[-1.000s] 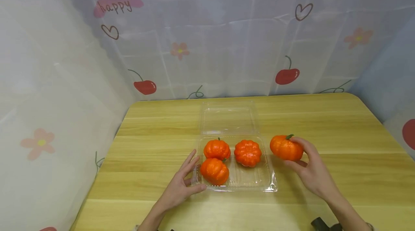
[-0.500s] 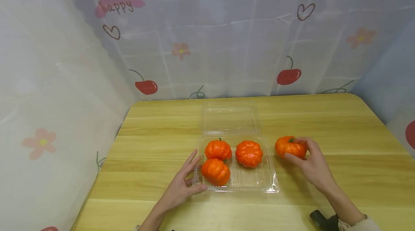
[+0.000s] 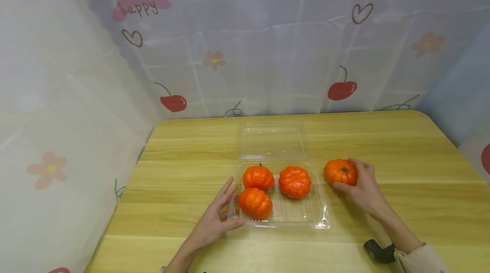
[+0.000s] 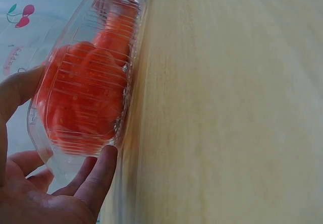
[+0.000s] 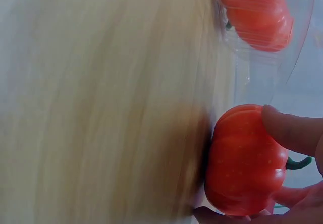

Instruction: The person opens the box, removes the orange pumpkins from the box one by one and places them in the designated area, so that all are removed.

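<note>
A clear plastic clamshell box (image 3: 302,217) lies on the table with its lid (image 3: 272,139) folded back. Inside are two pumpkins with green stems, a rear one (image 3: 258,177) and a front one (image 3: 255,203), on the left, and a third pumpkin (image 3: 294,182) on the right. My left hand (image 3: 212,222) touches the box's front left corner, its fingers fairly straight along the side and the thumb on the front rim. Right of the box, my right hand (image 3: 363,186) grips another small orange pumpkin (image 5: 245,163) from its side, stem up, at the tabletop.
The wooden table (image 3: 183,149) runs back to a printed curtain (image 3: 264,52), with more curtain at both sides. A dark curved object (image 3: 379,251) sits by my right sleeve (image 3: 419,260).
My right hand has lowered the pumpkin to the table and turned it so the stem points up. The left hand and the box stay in place.
</note>
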`<state>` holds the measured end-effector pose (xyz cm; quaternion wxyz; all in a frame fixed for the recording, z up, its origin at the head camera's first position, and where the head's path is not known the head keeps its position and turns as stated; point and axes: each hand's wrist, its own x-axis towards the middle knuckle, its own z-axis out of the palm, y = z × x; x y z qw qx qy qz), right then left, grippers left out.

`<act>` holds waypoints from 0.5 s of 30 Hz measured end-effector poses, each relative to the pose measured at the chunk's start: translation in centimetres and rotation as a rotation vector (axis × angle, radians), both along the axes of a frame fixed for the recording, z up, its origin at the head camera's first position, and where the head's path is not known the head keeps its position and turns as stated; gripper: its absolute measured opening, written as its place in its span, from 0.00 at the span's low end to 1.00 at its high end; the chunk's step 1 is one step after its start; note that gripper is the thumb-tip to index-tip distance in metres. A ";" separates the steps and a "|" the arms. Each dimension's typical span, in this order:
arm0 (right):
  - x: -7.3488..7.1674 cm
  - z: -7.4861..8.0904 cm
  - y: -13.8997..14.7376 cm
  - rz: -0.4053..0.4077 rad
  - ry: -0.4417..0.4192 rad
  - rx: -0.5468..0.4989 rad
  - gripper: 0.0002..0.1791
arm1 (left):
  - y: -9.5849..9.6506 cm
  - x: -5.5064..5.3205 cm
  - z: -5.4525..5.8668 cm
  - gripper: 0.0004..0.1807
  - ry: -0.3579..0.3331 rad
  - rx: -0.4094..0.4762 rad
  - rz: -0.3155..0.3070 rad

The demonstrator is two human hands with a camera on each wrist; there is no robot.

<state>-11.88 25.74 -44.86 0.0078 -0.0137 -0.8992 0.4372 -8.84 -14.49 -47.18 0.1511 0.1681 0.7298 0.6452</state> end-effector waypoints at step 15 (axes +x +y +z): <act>-0.5 -0.4 0.8 0.057 0.026 0.050 0.45 | 0.0 0.0 0.1 0.49 0.007 -0.018 0.004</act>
